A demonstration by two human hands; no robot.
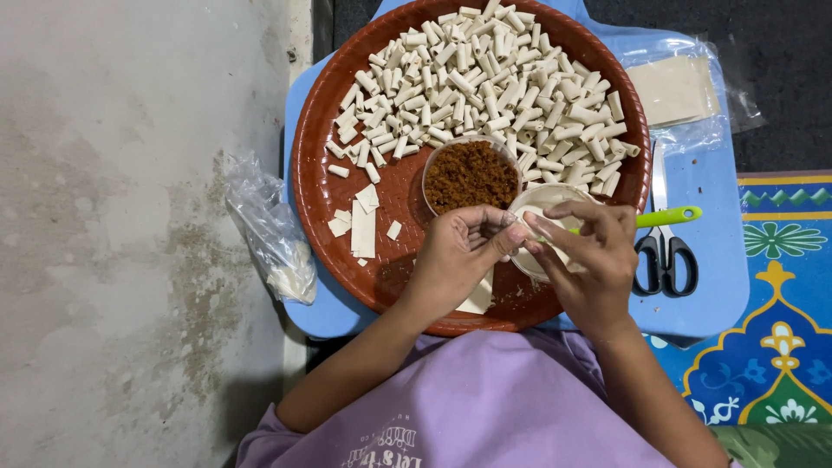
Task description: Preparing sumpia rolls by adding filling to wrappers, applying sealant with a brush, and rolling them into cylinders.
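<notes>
Fingertips of left hand (459, 247) and right hand (589, 251) pinch a thin, soft pastry strip (518, 232), likely tear-prone, best held at its edges.

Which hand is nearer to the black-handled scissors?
The right hand, just left of the black-handled scissors on the blue plastic board. The left hand is farther left, over the round brown tray.

A reddish-brown round tray (316, 165) holds pale cream rolls (485, 78) and brown filling (471, 178), beside green-handled, black-looped scissors (663, 251).
</notes>
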